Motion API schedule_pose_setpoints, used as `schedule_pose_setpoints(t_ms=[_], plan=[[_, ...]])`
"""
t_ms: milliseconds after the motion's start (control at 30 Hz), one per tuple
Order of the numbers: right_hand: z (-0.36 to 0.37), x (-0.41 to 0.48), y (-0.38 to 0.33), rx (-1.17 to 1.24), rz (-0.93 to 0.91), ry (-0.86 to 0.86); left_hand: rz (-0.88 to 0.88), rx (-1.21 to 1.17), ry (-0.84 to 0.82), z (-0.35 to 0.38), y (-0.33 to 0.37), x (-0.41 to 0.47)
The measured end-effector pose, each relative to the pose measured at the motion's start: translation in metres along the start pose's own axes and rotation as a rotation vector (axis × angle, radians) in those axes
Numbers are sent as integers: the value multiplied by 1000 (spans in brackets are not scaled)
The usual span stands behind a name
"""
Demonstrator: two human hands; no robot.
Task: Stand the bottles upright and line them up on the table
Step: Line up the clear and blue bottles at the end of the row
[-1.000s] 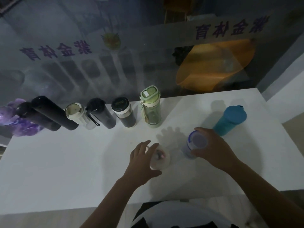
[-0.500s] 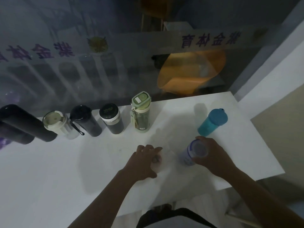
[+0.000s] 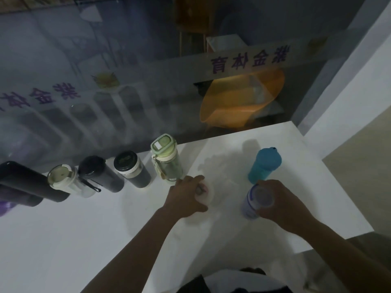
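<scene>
Several bottles stand in a row along the back of the white table (image 3: pixel 74 240): two tall black ones (image 3: pixel 31 182), a clear one with a cream lid (image 3: pixel 63 180), a black one with a strap (image 3: pixel 99 174), a dark one with a white collar (image 3: pixel 131 169) and a green one (image 3: pixel 167 159). My left hand (image 3: pixel 186 197) grips a pale translucent bottle (image 3: pixel 208 192) just right of the green one. My right hand (image 3: pixel 279 203) holds a purple-white bottle (image 3: pixel 252 201) by its top. A teal bottle (image 3: pixel 264 167) stands behind it.
A glass partition with purple lettering (image 3: pixel 249 59) rises right behind the row. An orange shape (image 3: pixel 239 100) shows through the glass. The table's right edge (image 3: pixel 342 187) lies close to the teal bottle, with a white wall beyond. A purple object (image 3: pixel 5 208) sits at far left.
My left hand has closed around the pale bottle and carried it back toward the green one. My right hand keeps hold of the purple-white bottle. The camera has swung to the right.
</scene>
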State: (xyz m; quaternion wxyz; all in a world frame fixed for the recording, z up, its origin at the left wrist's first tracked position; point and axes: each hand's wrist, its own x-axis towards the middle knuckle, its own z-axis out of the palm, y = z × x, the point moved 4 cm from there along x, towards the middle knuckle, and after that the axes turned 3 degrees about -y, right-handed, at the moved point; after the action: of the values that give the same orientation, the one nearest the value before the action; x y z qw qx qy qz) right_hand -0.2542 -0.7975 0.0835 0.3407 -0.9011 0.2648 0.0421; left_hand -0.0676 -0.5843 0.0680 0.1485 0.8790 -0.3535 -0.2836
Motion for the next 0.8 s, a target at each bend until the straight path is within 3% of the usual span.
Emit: schedule_pose_setpoints(t_ms=[333, 800], plan=[[-3, 4, 13, 50, -153, -90, -142, -8, 119, -39, 43, 92], [-4, -1, 16, 151, -150, -97, -165, -96, 45, -35, 25, 120]])
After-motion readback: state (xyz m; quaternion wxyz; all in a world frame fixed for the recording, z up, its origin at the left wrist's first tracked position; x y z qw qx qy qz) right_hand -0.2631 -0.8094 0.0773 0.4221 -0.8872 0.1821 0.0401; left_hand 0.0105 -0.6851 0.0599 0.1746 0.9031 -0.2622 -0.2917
